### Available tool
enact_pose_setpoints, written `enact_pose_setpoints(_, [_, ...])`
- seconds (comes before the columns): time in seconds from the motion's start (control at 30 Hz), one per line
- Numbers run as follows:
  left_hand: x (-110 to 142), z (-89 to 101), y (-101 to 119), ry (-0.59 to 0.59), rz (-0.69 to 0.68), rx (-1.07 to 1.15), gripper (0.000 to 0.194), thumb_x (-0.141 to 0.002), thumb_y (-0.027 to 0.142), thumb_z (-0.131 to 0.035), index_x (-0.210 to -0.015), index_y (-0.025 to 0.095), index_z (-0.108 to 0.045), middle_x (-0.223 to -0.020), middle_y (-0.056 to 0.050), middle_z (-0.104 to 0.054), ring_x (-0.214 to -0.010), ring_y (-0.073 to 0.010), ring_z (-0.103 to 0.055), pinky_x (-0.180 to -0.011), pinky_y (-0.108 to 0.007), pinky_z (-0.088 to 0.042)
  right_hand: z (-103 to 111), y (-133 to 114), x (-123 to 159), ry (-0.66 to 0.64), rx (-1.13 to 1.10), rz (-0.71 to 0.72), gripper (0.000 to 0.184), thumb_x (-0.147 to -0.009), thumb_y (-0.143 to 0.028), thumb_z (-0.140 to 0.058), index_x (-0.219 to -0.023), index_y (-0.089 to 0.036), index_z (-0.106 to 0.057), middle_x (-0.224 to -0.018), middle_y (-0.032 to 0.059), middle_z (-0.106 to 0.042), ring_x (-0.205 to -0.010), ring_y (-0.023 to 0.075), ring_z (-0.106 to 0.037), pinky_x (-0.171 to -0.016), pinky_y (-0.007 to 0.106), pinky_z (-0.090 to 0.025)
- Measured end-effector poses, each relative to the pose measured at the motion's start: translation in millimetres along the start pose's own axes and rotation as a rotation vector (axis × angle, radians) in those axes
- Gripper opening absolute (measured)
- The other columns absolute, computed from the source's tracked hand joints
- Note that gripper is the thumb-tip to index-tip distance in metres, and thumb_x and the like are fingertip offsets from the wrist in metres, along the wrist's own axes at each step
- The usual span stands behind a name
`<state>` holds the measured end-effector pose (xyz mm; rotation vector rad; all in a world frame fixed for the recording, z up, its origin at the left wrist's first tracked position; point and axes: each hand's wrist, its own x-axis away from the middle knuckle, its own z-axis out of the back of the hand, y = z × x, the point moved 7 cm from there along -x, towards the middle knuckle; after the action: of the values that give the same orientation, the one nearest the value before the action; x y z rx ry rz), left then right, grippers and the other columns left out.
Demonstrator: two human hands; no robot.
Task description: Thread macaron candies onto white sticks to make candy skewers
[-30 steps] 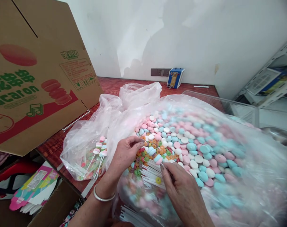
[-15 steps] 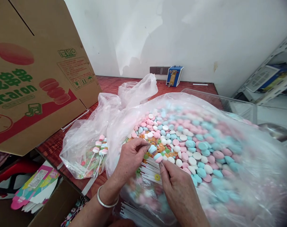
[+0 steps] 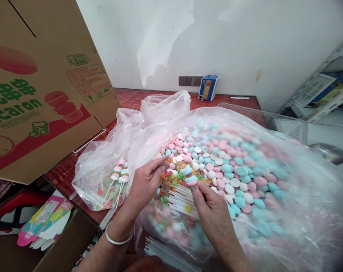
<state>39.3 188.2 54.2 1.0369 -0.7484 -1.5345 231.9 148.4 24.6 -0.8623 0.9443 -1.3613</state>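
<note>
My right hand [image 3: 213, 207] pinches a candy skewer [image 3: 189, 180] from below. Blue, white and pink candies are stacked on it, with an orange ring at its top. To its left is my left hand [image 3: 147, 183], its index finger stretched out and thumb apart, nothing visible between them. Both hands are over a large clear plastic bag [image 3: 236, 115] heaped with pink, white and blue button-shaped candies [image 3: 235, 182]. Small coloured ring candies [image 3: 167, 177] and a bundle of white sticks [image 3: 181, 200] lie among these, below the skewer.
Several finished candy skewers [image 3: 120, 172] rest on a smaller plastic bag at left. A large printed cardboard box [image 3: 55, 87] stands on the red-brown table [image 3: 128, 94]. A blue device [image 3: 208, 88] is against the wall. A metal bowl [image 3: 328, 153] is at right.
My left hand has drawn back leftward from the skewer, its fingers parting. An orange ring now shows on the skewer's top. My right hand keeps its hold.
</note>
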Motion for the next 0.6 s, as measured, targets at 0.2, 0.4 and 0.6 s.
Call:
enact_pose_setpoints(0.2, [-0.3,-0.4,-10.9,-0.130,-0.202,-0.576,0.015,-0.085,0.016,-0.069,-0.096,0.023,-0.078,-0.097,-0.007,-0.074,-0.095,-0.0263,-0.061,-0.088,-0.043,-0.046,3.5,-1.5,2.0,-0.009,0.106,0.048,0.037,-0.097,-0.045,-0.046,-0.074,-0.021,-0.064,-0.068,-0.0007,-0.066,-0.061,0.0150,-0.056,-0.055,0.023,-0.038])
enact_pose_setpoints(0.4, [-4.1,4.6,-9.6,-0.012,-0.015,-0.169,0.013,-0.090,0.026,-0.063,-0.095,0.021,-0.075,-0.101,-0.006,-0.074,-0.099,-0.0227,-0.064,-0.089,-0.036,-0.048,-6.5,-5.7,10.4,-0.056,0.158,0.118,0.033,-0.098,-0.036,-0.045,-0.072,-0.021,-0.058,-0.068,-0.0014,-0.065,-0.062,0.0140,-0.058,-0.057,0.022,-0.038])
enact_pose_setpoints(0.6, [-2.7,-14.6,-11.3,-0.108,0.260,0.317,0.024,-0.083,0.036,-0.069,-0.097,0.017,-0.076,-0.093,-0.005,-0.075,-0.085,-0.0182,-0.066,-0.076,-0.028,-0.050,-4.7,-6.7,12.0,-0.054,0.164,0.129,0.033,-0.098,-0.036,-0.044,-0.071,-0.021,-0.057,-0.066,-0.0019,-0.062,-0.061,0.0138,-0.058,-0.056,0.022,-0.038])
